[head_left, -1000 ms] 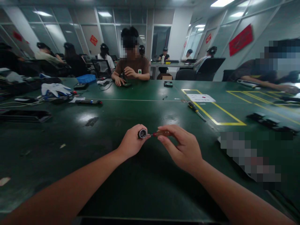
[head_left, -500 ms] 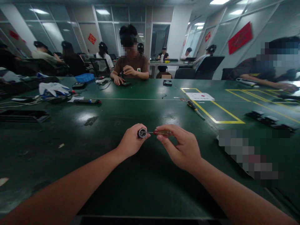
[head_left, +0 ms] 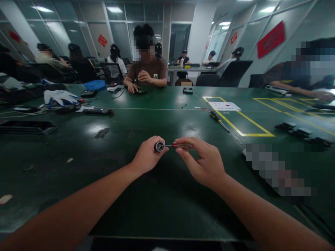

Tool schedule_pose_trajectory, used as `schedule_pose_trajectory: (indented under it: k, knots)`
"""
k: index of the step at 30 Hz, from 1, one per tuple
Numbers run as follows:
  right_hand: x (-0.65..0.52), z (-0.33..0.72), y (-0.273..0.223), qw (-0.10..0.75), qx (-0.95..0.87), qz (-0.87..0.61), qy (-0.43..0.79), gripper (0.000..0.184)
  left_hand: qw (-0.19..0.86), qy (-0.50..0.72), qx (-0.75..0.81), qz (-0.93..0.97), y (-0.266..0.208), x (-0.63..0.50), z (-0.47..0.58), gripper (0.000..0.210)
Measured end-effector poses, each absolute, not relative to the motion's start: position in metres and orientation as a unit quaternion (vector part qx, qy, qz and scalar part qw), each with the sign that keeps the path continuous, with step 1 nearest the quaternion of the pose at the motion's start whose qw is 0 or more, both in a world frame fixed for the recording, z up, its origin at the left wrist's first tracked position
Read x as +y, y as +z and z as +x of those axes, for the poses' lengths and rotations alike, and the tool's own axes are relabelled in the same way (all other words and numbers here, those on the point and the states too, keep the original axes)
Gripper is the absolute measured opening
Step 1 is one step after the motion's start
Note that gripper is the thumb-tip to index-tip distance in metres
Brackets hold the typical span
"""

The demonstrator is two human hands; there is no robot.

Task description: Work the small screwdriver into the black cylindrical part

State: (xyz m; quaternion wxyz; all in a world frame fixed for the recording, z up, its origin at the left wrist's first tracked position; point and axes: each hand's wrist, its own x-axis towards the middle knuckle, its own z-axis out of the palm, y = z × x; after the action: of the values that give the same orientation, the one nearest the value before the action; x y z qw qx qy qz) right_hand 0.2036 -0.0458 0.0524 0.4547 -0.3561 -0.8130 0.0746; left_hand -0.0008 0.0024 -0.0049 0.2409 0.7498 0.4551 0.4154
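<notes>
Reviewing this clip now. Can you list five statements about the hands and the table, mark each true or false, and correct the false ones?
1. The right hand holds a small screwdriver with a translucent handle. True.
2. The left hand is empty. False: it grips a dark cylindrical part with a ring-shaped end.
3. A yellow-and-black screwdriver lies on the green table. True.
4. The blue tray is on the wearer's right. False: it is on the left, near the table's far edge.
5. A white sheet overlaps a yellow outline. True.
</notes>
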Motion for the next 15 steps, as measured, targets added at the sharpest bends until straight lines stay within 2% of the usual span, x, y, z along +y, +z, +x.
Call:
schedule_pose_trajectory:
  k: [15]
  knots:
    - [-0.0461,0.2034,0.0514,0.45,-0.815,-0.356,0.079,0.017,0.229,0.413,0.45,0.758,-0.0026,0.0015,-0.0017,0.011]
